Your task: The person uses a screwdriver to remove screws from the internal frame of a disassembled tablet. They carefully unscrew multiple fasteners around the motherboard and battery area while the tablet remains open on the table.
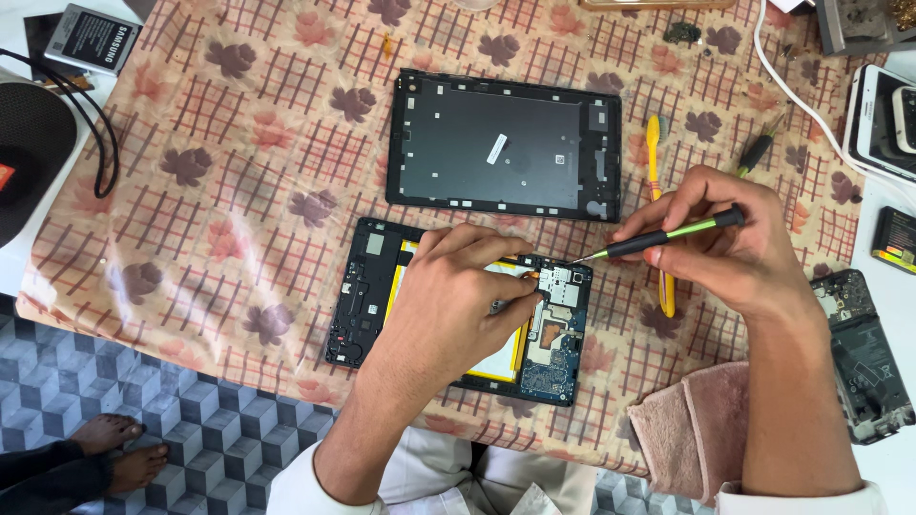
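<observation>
An opened tablet body point(355, 296) lies on the patterned cloth, its battery and blue circuit board point(555, 358) exposed. My left hand point(458, 291) rests flat on the battery, fingertips pressing near the metal shield beside the board. My right hand point(720, 243) grips a black and green screwdriver point(668, 236), whose tip points left at the top edge of the board. The tablet's removed back cover point(503, 145) lies inside up just beyond.
A yellow pry tool point(654, 153) and a second small screwdriver point(759, 148) lie right of the cover. A pink cloth point(687, 429) sits at the near right edge, a phone frame point(863, 353) beside it, phones point(883, 119) and a white cable point(792, 100) far right. A black speaker point(29, 153) stands left.
</observation>
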Motion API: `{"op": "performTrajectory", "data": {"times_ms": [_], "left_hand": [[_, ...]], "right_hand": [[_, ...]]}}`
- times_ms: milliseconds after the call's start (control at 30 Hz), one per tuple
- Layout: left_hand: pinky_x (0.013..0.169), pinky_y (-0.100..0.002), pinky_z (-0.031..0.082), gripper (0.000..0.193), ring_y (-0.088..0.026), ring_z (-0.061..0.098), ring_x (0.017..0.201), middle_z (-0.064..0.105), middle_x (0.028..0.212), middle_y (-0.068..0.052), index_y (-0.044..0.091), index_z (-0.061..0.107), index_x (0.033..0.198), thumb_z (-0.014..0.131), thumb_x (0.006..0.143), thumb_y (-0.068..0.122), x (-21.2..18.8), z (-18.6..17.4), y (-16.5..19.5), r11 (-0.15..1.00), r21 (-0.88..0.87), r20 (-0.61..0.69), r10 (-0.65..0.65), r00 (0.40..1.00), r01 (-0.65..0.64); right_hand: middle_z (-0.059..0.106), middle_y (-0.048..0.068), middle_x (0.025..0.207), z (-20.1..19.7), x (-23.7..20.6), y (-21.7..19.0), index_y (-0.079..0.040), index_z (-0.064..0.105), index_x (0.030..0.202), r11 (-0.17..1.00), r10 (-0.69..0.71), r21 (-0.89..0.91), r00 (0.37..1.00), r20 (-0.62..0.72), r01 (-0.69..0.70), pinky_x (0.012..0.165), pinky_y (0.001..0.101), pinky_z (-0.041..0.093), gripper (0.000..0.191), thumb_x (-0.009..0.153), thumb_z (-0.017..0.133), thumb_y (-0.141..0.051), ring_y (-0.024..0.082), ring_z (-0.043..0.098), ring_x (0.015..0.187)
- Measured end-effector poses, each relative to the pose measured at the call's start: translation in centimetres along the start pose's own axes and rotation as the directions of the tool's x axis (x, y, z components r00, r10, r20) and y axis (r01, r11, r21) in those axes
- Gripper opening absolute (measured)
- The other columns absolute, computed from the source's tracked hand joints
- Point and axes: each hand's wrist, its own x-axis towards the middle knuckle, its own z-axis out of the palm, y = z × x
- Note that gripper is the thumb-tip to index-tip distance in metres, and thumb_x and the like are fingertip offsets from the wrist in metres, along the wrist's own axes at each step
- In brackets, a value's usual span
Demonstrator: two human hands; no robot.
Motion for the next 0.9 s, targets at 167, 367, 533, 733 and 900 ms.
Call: {"op": "performTrajectory", "data": {"times_ms": [167, 367, 533, 733, 900], "left_hand": [[0.101, -0.043, 0.045, 0.015, -0.025, 0.064, 0.113, 0.075, 0.113, -0.004, 0.012, 0.081, 0.089, 0.080, 0.081, 0.026, -0.02, -0.05, 0.04, 1.000, 0.010, 0.007, -0.001, 1.000, 0.001], [0.101, -0.043, 0.045, 0.018, -0.025, 0.064, 0.111, 0.075, 0.112, -0.003, 0.010, 0.079, 0.092, 0.079, 0.083, 0.026, 0.19, 0.02, 0.28, 1.000, 0.022, 0.014, -0.015, 1.000, 0.014], [0.100, -0.043, 0.045, 0.019, -0.024, 0.065, 0.110, 0.075, 0.111, -0.003, 0.010, 0.078, 0.091, 0.079, 0.083, 0.026, 0.23, -0.03, 0.35, 1.000, 0.028, 0.016, -0.009, 1.000, 0.009], [0.099, -0.043, 0.045, 0.018, -0.025, 0.064, 0.110, 0.074, 0.111, -0.004, 0.009, 0.078, 0.090, 0.079, 0.083, 0.026, 0.24, -0.06, 0.41, 1.000, 0.026, 0.014, -0.007, 1.000, 0.006], [0.100, -0.043, 0.045, 0.018, -0.025, 0.064, 0.111, 0.074, 0.112, -0.004, 0.009, 0.078, 0.090, 0.079, 0.083, 0.026, 0.18, 0.01, 0.36, 1.000, 0.022, 0.007, -0.011, 1.000, 0.011]], "right_hand": [[0.076, 0.021, 0.103, 0.03, -0.21, -0.03, -0.005, 0.061, 0.094, 1.000, 0.013, 0.017, 1.000, -0.012, -0.013, 0.086, 0.0416, 0.070, 0.025, 0.081, 0.067, 0.015, 0.030, 0.078, 0.105], [0.076, 0.022, 0.105, -0.33, -0.05, -0.11, -0.004, 0.062, 0.093, 0.999, -0.025, -0.020, 0.999, 0.025, 0.025, 0.084, 0.0402, 0.071, 0.024, 0.081, 0.066, 0.016, 0.030, 0.078, 0.102], [0.076, 0.023, 0.103, -0.37, -0.20, 0.00, -0.004, 0.061, 0.092, 0.999, -0.010, -0.039, 1.000, 0.010, 0.010, 0.076, 0.0374, 0.070, 0.023, 0.079, 0.067, 0.015, 0.029, 0.079, 0.098], [0.076, 0.023, 0.103, -0.28, -0.24, -0.22, -0.004, 0.060, 0.091, 0.999, -0.001, -0.041, 1.000, 0.005, 0.002, 0.075, 0.0364, 0.069, 0.024, 0.077, 0.067, 0.014, 0.029, 0.078, 0.099], [0.076, 0.023, 0.102, -0.29, -0.10, -0.18, -0.004, 0.061, 0.090, 0.999, 0.008, -0.045, 1.000, 0.026, -0.006, 0.074, 0.0369, 0.072, 0.023, 0.079, 0.067, 0.016, 0.030, 0.079, 0.098]]}}
